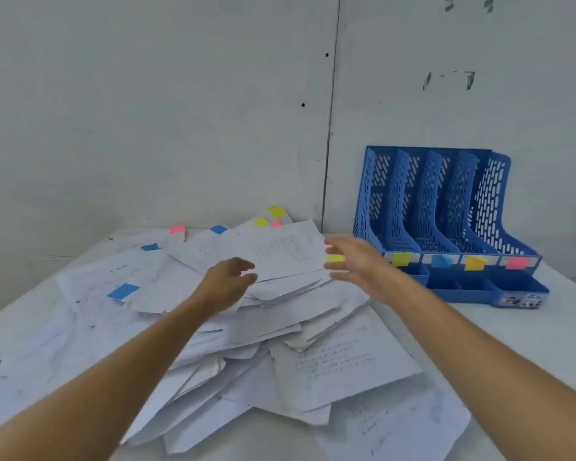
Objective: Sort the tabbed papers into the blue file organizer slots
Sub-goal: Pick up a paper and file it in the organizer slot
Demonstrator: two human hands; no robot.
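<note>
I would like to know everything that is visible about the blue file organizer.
The blue file organizer looks like plastic. It stands upright at the back right of the white table, against the wall. Perforated dividers form four slots, which look empty. A front strip carries four tabs, left to right: yellow-green, blue, yellow, pink. Below lie low open trays; a sticker marks the front right corner. The right hand is near, not touching.
</note>
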